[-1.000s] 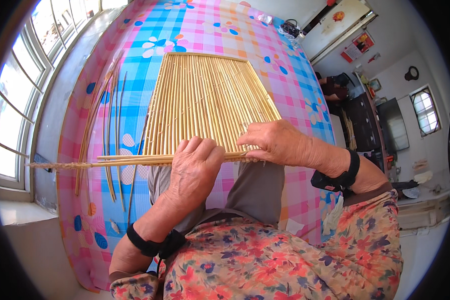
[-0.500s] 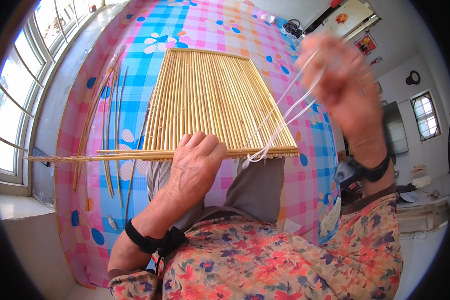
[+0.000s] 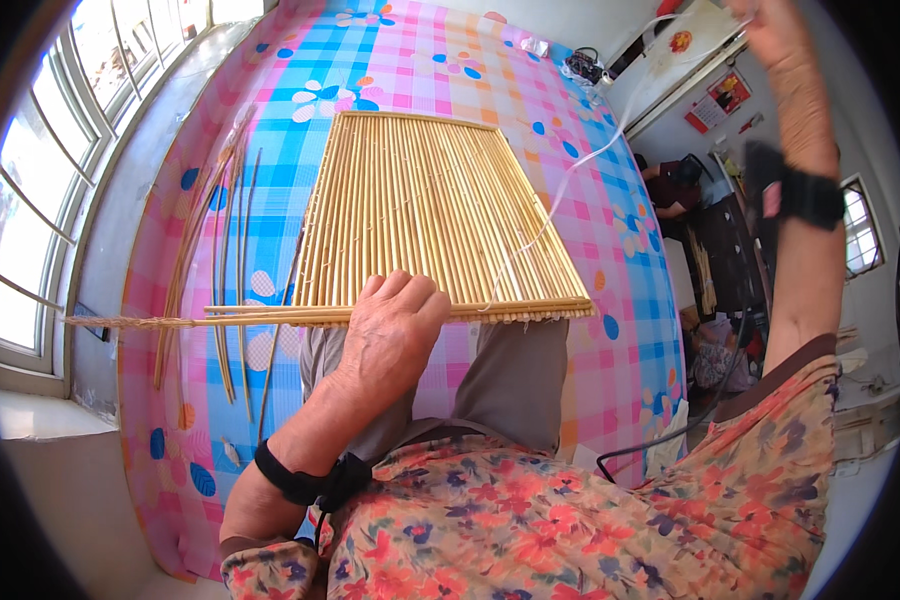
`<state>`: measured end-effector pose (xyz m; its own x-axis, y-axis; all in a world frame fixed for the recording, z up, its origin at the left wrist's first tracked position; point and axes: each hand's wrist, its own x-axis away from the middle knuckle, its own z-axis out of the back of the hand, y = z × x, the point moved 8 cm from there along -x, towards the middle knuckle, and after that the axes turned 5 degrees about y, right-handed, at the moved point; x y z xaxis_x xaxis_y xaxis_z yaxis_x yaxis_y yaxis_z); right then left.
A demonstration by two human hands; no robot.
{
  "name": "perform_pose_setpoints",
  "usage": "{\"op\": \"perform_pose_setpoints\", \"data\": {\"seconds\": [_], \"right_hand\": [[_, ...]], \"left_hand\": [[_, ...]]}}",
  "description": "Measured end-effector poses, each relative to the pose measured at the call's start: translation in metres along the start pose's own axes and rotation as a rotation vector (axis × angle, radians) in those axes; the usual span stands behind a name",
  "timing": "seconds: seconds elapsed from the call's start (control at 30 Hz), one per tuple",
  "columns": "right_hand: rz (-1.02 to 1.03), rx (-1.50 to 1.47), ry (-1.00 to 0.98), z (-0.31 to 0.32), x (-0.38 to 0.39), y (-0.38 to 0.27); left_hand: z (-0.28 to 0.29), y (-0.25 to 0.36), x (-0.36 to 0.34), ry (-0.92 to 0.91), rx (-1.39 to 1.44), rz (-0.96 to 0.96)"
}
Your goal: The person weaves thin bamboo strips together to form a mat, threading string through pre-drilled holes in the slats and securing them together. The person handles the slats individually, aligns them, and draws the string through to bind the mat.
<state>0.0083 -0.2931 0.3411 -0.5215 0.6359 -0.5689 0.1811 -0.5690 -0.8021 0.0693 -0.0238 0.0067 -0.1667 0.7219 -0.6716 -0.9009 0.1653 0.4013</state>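
A mat of straight yellow stalks, bound side by side, lies over my knees. My left hand is closed over its near edge, fingers on top. Under that grip run long loose stalks, and a feathery seed head sticks out to the left. White thread rises from the mat's near edge, right of my left hand, in a loose curve. Its upper end goes to my right hand, raised high at the top right and closed on it. The fingertips there are partly cut off by the frame.
Several loose stalks lie to the left on the pink and blue checked sheet. Barred windows stand at the left. At the far right another person is by a dark cabinet. A black bag sits at the back.
My right hand has moved up and to the right, drawing the white thread out from several slack loops into one long strand. My left hand keeps its hold.
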Motion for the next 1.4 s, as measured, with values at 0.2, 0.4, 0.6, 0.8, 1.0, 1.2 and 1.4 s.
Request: {"op": "perform_pose_setpoints", "data": {"seconds": [0.2, 0.4, 0.6, 0.8, 1.0, 1.2, 1.4], "right_hand": [[0.096, 0.683, -0.91, -0.128, 0.216, 0.132], [0.14, 0.663, -1.1, -0.138, 0.267, 0.168], [0.147, 0.549, -1.203, -0.143, 0.273, 0.17], [-0.84, 0.092, -0.951, -0.125, 0.281, 0.192], [-0.736, -0.414, -0.787, -0.142, 0.268, 0.149], [-0.715, -0.614, -0.735, -0.149, 0.249, 0.108], [-0.811, -0.536, -0.875, -0.167, 0.279, 0.106]], "left_hand": [[0.005, -0.006, 0.005, -0.051, -0.067, 0.057], [0.0, 0.003, 0.001, -0.019, -0.094, 0.044], [0.0, 0.005, 0.001, 0.001, -0.105, 0.054], [-0.003, 0.004, -0.001, 0.0, -0.069, 0.021], [0.0, 0.005, -0.004, 0.011, -0.045, 0.019], [0.004, 0.008, -0.009, -0.005, -0.052, 0.039], [-0.008, 0.006, -0.001, -0.068, -0.041, 0.07]]}}
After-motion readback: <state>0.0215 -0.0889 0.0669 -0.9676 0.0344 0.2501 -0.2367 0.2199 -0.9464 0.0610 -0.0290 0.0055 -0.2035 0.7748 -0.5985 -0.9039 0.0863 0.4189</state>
